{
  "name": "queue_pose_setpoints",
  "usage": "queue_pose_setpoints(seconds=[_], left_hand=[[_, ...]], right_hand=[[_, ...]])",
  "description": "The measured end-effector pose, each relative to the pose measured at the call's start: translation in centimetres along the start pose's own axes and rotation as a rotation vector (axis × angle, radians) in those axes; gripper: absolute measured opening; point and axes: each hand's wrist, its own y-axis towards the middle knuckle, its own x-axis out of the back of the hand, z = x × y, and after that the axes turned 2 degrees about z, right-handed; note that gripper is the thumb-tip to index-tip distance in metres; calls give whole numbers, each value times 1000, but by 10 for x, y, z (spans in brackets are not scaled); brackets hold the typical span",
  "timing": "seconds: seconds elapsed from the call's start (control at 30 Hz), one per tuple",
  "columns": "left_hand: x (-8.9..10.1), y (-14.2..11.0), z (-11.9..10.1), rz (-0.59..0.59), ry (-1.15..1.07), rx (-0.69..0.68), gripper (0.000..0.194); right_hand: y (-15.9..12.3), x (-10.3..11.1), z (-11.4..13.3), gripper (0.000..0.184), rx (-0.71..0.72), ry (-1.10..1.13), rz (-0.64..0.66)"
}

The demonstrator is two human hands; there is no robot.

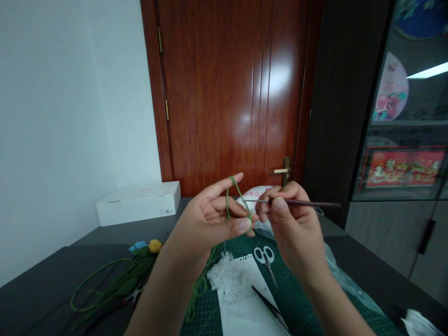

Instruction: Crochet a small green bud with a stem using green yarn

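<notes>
Green yarn point(240, 189) loops over the raised index finger of my left hand point(219, 212). The thumb and middle finger of that hand pinch the yarn's lower part. In my right hand point(292, 221) is a crochet hook point(311, 203) with a dark handle, held level between thumb and fingers. Its thin metal tip points left and lies close to the yarn; whether it touches the yarn I cannot tell. More green yarn point(199, 289) hangs and lies below my left hand on the mat.
On the green cutting mat point(301, 289) lie scissors point(266, 261), a written notepad page point(241, 303), a white fluffy piece point(224, 270) and a black pen-like tool point(269, 305). Crocheted flowers point(140, 266) lie left. A white box point(140, 200) and plastic bag point(261, 191) stand behind.
</notes>
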Motion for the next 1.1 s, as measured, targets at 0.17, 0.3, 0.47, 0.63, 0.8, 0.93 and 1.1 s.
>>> queue_pose_setpoints(seconds=[0.17, 0.3, 0.47, 0.63, 0.8, 0.93, 1.1], left_hand=[[-14, -1, 9, -111, 71, -94, 87], [-10, 1, 6, 86, -135, 100, 74], [8, 4, 1, 239, -279, 148, 61], [14, 3, -2, 257, -201, 129, 68], [-1, 1, 2, -3, 52, 2, 80], [-13, 1, 8, -25, 41, -59, 74], [-4, 3, 8, 207, -107, 122, 54]], right_hand=[[-8, 9, -5, 25, 576, -754, 14], [-10, 7, -8, 22, 613, -567, -61], [-7, 0, 1, 13, 179, -27, -172], [1, 0, 6, 25, -162, 272, -21], [-3, -2, -2, 16, 74, -116, -38], [-10, 6, -6, 25, 534, -746, -38], [-10, 12, -9, 24, 648, -559, -38]])
